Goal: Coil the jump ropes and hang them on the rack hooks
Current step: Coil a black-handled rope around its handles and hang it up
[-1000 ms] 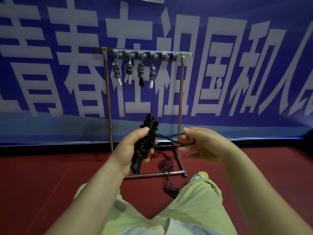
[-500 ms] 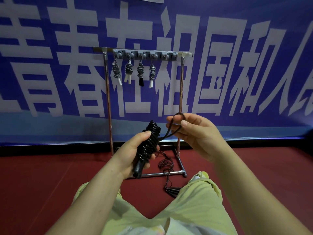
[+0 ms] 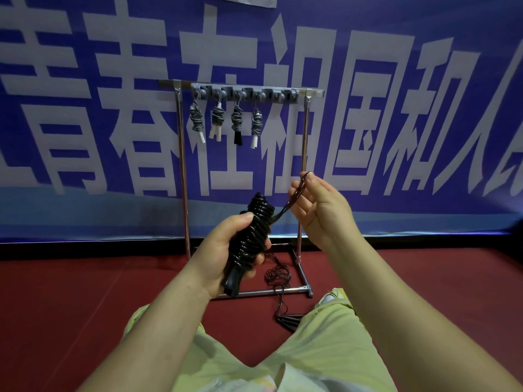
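left hand [image 3: 226, 250] grips the black coiled rope [image 3: 253, 233] round its middle, fingers and thumb curled about the wound turns, handles poking out below the palm; the bundle is held upright and slightly tilted, low in front of the rack [image 3: 240, 91], probably so the wraps cannot slip while the end is finished. right hand [image 3: 319, 205] is raised to the right of the bundle, palm toward the camera, fingers loosely bent; a loop of cord [image 3: 297, 190] runs from the top of the coil up to its fingertips and seems hooked or pinched there, though the exact hold is hard to read. the loop looks like the hanging eye, drawn out and kept taut so it can go over a hook. four coiled ropes [image 3: 226, 123] already hang side by side from the left hooks of the grey hook strip [image 3: 283, 94], which leaves free hooks at its right end, the likely place for this one. another black rope [image 3: 278, 274] lies loose and tangled on the red floor [image 3: 70, 292] by the rack base, its handles just beside the person's knee, not yet coiled. judgement: coiling of this rope is about done, hanging comes next.
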Demonstrator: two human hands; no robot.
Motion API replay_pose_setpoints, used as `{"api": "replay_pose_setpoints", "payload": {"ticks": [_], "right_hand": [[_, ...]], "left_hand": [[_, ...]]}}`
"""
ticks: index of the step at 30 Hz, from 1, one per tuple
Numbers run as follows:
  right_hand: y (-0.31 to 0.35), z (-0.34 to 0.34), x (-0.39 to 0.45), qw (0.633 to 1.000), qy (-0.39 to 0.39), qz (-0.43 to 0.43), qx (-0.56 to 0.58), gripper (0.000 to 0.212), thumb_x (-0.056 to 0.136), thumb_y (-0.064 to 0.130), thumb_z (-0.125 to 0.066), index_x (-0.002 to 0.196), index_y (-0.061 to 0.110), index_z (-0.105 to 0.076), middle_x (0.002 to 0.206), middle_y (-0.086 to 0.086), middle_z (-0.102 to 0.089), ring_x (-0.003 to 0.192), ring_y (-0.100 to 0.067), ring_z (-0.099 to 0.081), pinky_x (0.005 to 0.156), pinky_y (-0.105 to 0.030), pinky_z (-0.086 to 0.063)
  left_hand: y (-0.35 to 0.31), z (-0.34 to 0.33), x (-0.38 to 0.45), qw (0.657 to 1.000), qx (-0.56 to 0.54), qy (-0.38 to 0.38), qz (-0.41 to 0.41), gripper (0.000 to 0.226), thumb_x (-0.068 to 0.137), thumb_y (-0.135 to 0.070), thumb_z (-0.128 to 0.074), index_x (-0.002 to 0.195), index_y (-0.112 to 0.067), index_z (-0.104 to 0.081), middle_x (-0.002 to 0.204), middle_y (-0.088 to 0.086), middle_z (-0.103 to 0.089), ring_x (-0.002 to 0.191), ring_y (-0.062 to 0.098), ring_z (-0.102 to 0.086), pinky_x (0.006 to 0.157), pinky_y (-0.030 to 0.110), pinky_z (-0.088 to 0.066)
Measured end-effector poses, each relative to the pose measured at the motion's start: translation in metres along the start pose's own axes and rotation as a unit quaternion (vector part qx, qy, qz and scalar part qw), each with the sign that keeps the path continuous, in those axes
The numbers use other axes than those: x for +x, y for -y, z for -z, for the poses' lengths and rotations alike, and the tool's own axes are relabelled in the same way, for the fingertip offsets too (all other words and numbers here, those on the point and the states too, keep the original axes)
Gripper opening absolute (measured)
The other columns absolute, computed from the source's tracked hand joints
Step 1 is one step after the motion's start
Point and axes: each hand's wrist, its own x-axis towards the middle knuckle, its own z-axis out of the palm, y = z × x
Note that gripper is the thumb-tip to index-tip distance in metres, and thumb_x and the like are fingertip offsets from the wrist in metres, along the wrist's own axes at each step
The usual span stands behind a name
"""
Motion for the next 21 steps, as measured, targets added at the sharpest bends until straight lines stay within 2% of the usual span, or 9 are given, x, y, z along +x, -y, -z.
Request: {"api": "replay_pose_setpoints", "payload": {"ticks": [2, 5, 7, 10, 13, 15, 18, 21], "right_hand": [[-0.002, -0.003, -0.003, 0.998, 0.038, 0.024, -0.032, 0.011, 0.092, 0.012, -0.059, 0.102, 0.009, -0.062, 0.082, -0.007, -0.069, 0.069, -0.015, -0.07, 0.062, -0.025, -0.056], [-0.006, -0.009, -0.011, 0.964, 0.099, 0.093, -0.23, 0.014, 0.089, 0.003, -0.061, 0.096, 0.014, -0.066, 0.079, -0.001, -0.07, 0.072, -0.015, -0.071, 0.066, -0.025, -0.057], [-0.008, -0.009, -0.011, 0.95, 0.094, 0.1, -0.28, 0.015, 0.089, 0.004, -0.063, 0.096, 0.016, -0.066, 0.078, 0.002, -0.07, 0.071, -0.011, -0.071, 0.066, -0.025, -0.058], [-0.012, -0.005, -0.006, 0.948, 0.07, 0.084, -0.298, 0.01, 0.091, 0.01, -0.063, 0.098, 0.017, -0.066, 0.081, 0.0, -0.069, 0.072, -0.008, -0.07, 0.067, -0.024, -0.057], [-0.014, -0.003, -0.004, 0.939, 0.066, 0.074, -0.33, 0.009, 0.092, 0.017, -0.062, 0.099, 0.018, -0.067, 0.076, 0.004, -0.068, 0.069, -0.005, -0.067, 0.07, -0.026, -0.057], [-0.014, -0.002, -0.004, 0.926, 0.074, 0.08, -0.361, 0.008, 0.093, 0.02, -0.06, 0.096, 0.021, -0.068, 0.07, 0.008, -0.065, 0.066, -0.003, -0.064, 0.07, -0.028, -0.056], [-0.012, -0.002, -0.006, 0.903, 0.091, 0.105, -0.407, 0.012, 0.094, 0.024, -0.059, 0.087, 0.026, -0.068, 0.062, 0.011, -0.062, 0.065, -0.004, -0.061, 0.074, -0.031, -0.055], [-0.013, -0.003, -0.006, 0.884, 0.116, 0.108, -0.44, 0.014, 0.093, 0.028, -0.059, 0.083, 0.029, -0.069, 0.064, 0.016, -0.065, 0.073, -0.006, -0.063, 0.079, -0.031, -0.056]], "left_hand": [[-0.001, 0.001, 0.003, 0.999, 0.034, -0.027, 0.002, 0.039, 0.076, -0.043, -0.062, 0.097, -0.01, -0.063, 0.074, 0.007, -0.063, 0.052, 0.014, -0.056, 0.042, 0.021, -0.039], [-0.003, 0.001, 0.007, 0.979, 0.181, -0.098, -0.007, 0.032, 0.084, -0.039, -0.058, 0.099, -0.011, -0.063, 0.079, 0.006, -0.064, 0.056, 0.013, -0.057, 0.046, 0.022, -0.042], [-0.003, 0.001, 0.01, 0.949, 0.292, -0.12, -0.016, 0.029, 0.09, -0.04, -0.056, 0.108, -0.018, -0.062, 0.087, 0.002, -0.066, 0.067, 0.013, -0.061, 0.059, 0.024, -0.047], [0.001, -0.002, 0.013, 0.907, 0.391, -0.149, -0.04, 0.041, 0.088, -0.058, -0.047, 0.117, -0.031, -0.057, 0.101, -0.007, -0.065, 0.092, 0.013, -0.062, 0.083, 0.034, -0.05], [0.006, -0.007, 0.012, 0.92, 0.355, -0.16, -0.039, 0.056, 0.093, -0.063, -0.028, 0.129, -0.03, -0.055, 0.123, -0.01, -0.058, 0.117, 0.011, -0.051, 0.103, 0.036, -0.038], [0.011, -0.006, 0.015, 0.924, 0.344, -0.161, -0.031, 0.057, 0.091, -0.064, -0.034, 0.129, -0.028, -0.056, 0.129, -0.005, -0.058, 0.12, 0.013, -0.051, 0.105, 0.036, -0.037], [0.012, -0.005, 0.015, 0.956, 0.251, -0.148, -0.014, 0.057, 0.077, -0.066, -0.054, 0.114, -0.024, -0.063, 0.114, 0.0, -0.066, 0.108, 0.017, -0.06, 0.101, 0.044, -0.044], [0.015, -0.006, 0.016, 0.975, 0.183, -0.122, -0.008, 0.047, 0.067, -0.049, -0.069, 0.101, -0.018, -0.06, 0.092, 0.003, -0.067, 0.088, 0.021, -0.063, 0.092, 0.048, -0.048]]}}
